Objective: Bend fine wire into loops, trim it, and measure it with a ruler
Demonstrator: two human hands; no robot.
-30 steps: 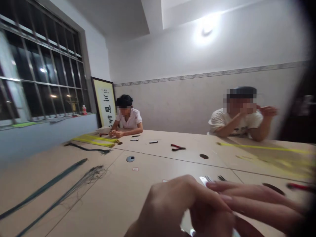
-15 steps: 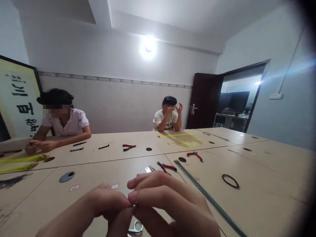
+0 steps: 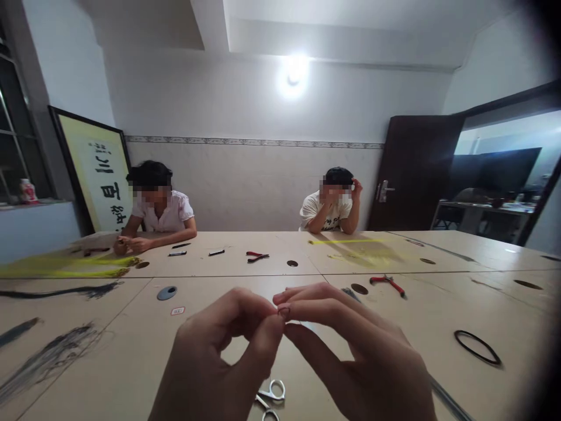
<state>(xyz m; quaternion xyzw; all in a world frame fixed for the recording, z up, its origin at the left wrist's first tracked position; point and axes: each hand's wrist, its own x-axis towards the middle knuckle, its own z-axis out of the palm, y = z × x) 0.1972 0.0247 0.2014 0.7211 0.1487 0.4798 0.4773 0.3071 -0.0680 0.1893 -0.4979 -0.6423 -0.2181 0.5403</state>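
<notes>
My left hand (image 3: 219, 356) and my right hand (image 3: 359, 351) are raised over the beige table (image 3: 131, 356), fingertips meeting in front of me. Both pinch a tiny dark loop (image 3: 283, 311) between thumb and fingers; I cannot make out what it is. Below the hands a pair of silver scissors (image 3: 269, 397) lies on the table. A thin green strand (image 3: 447, 400) runs out from under my right hand toward the lower right.
Two people sit across the table, one at far left (image 3: 160, 213), one at centre (image 3: 333, 204). Red pliers (image 3: 388, 283) and another pair (image 3: 256, 256), a black ring (image 3: 477, 347), yellow strands (image 3: 65, 268), dark strand bundles (image 3: 48, 356) lie about. A dark door (image 3: 414, 175) stands right.
The view swung from the left window side to the room's centre. My hands came together and rose, fingertips now pinching a small loop; the scissors have come into view below.
</notes>
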